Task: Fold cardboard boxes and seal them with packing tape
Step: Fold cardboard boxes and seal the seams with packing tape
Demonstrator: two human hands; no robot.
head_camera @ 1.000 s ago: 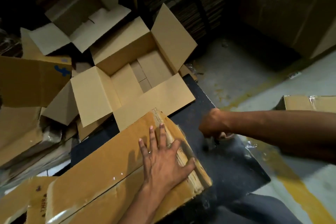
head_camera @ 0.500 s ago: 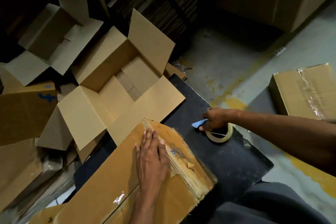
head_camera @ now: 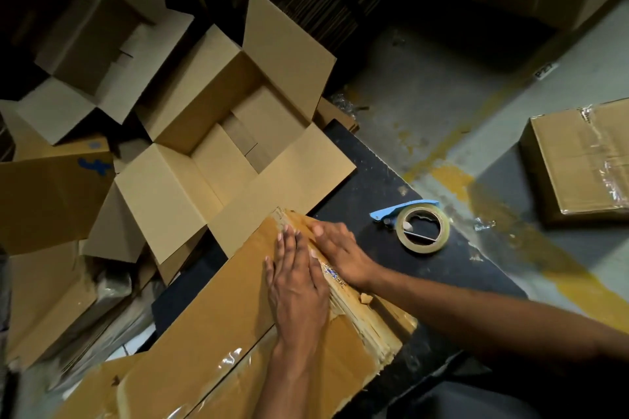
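A flattened cardboard box [head_camera: 218, 326], brown corrugated board with a frayed, torn right edge and a wrinkled strip of clear tape along its seam, lies on a matte black surface [head_camera: 425, 282] and overhangs its left side. The left hand [head_camera: 296, 286] lies flat on the board, fingers straight and close together. The right hand [head_camera: 340, 253] rests just beside it on the ragged edge, fingers extended; neither hand pinches anything. To the right, apart from the hands, a roll of clear packing tape [head_camera: 423, 231] lies flat on the black surface in a light blue plastic dispenser [head_camera: 391, 211]. Behind the flat box, touching its far corner, an open box [head_camera: 238, 133] of smooth pale cardboard stands with all four flaps spread, its taped bottom visible. Further left and behind, more open boxes [head_camera: 98, 54] and loose sheets crowd together, one marked with a blue scribble [head_camera: 93, 167]. On the grey concrete floor [head_camera: 425, 105], streaked with worn yellow paint, a sealed box [head_camera: 585, 160] with glossy tape sits at the right.
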